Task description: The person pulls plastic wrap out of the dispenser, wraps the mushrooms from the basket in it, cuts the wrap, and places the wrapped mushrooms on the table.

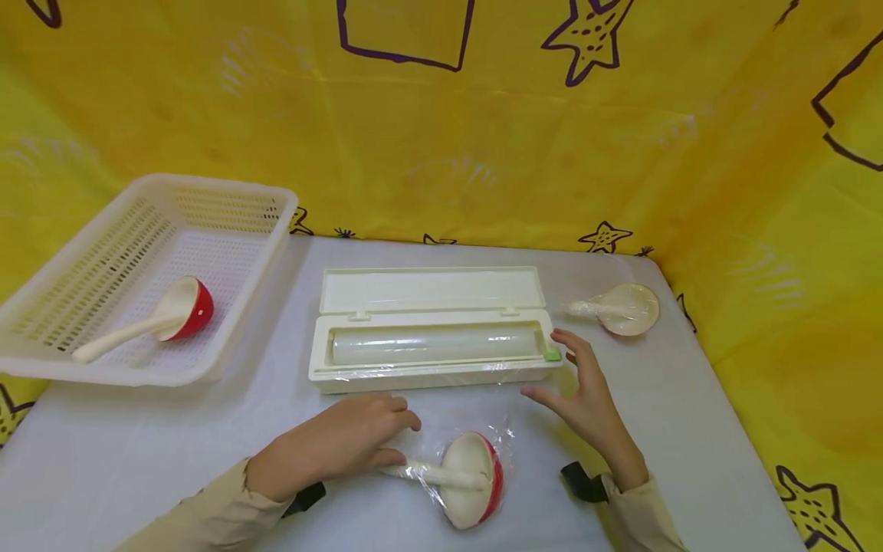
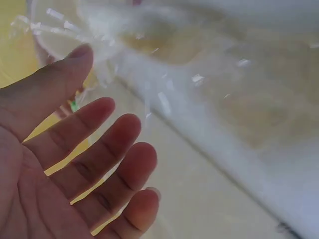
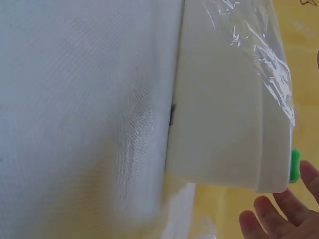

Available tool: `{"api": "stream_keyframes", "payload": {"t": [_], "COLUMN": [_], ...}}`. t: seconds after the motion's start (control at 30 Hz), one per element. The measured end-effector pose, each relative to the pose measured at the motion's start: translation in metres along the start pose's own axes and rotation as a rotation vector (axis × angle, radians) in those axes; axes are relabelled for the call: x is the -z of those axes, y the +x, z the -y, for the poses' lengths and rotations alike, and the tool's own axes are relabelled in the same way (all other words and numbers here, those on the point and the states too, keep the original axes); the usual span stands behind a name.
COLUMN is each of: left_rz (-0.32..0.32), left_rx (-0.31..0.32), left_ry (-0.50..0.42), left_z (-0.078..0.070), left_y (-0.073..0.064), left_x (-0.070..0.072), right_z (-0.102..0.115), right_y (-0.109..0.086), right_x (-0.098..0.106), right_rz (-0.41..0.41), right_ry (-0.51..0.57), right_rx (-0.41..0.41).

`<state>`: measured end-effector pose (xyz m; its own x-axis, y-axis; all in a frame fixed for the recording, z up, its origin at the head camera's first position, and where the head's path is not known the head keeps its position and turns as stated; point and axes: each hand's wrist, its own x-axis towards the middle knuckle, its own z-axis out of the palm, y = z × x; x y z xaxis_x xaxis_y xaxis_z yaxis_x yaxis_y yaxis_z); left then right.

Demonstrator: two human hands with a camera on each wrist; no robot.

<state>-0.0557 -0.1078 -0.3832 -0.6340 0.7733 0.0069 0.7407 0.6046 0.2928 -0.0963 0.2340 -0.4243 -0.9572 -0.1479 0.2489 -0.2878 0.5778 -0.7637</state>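
A white cling film box [image 1: 434, 376] lies with its lid raised, a film roll [image 1: 434, 346] inside and a green slide cutter [image 1: 553, 355] at its right end. In front of it, a red-and-white ladle [image 1: 469, 479] lies covered in clear film. My left hand [image 1: 345, 437] hovers over the ladle's handle end, its fingers loosely bent; the left wrist view shows thumb and fingers apart with nothing pinched. Around the box's right end, my right hand [image 1: 586, 391] spreads thumb and fingers near the cutter. Whether it touches the box I cannot tell.
At the left stands a white perforated basket [image 1: 255, 284] holding another red ladle [image 1: 186, 310] with white dots. Right of the box lies a film-wrapped ladle [image 1: 629, 309]. A yellow patterned cloth [image 1: 441, 153] rises behind the white tabletop [image 1: 697, 452].
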Motion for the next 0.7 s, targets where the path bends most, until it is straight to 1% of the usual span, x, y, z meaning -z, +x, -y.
{"api": "stream_keyframes", "payload": {"t": [0.13,0.27,0.37,0.5,0.7], "left_rz": [-0.026,-0.066,-0.093,-0.111,-0.099], "left_rx": [-0.018,-0.029,-0.028,-0.011,0.020], "left_ry": [-0.028,-0.076,-0.118,-0.159,-0.200], "left_z": [0.000,0.002,0.005,0.006,0.001], "left_y": [0.021,0.045,0.063,0.083,0.107], "left_x": [0.014,0.026,0.030,0.031,0.033], "right_z": [-0.004,-0.007,-0.009,-0.011,-0.012], "right_y": [0.004,0.010,0.012,0.013,0.013], "right_x": [-0.001,-0.001,-0.002,-0.003,-0.006], "right_rz": [0.005,0.006,0.015,0.043,0.075], "right_ry": [0.010,0.007,0.014,0.051,0.089], "right_rx": [0.008,-0.010,-0.037,-0.084,-0.140]}}
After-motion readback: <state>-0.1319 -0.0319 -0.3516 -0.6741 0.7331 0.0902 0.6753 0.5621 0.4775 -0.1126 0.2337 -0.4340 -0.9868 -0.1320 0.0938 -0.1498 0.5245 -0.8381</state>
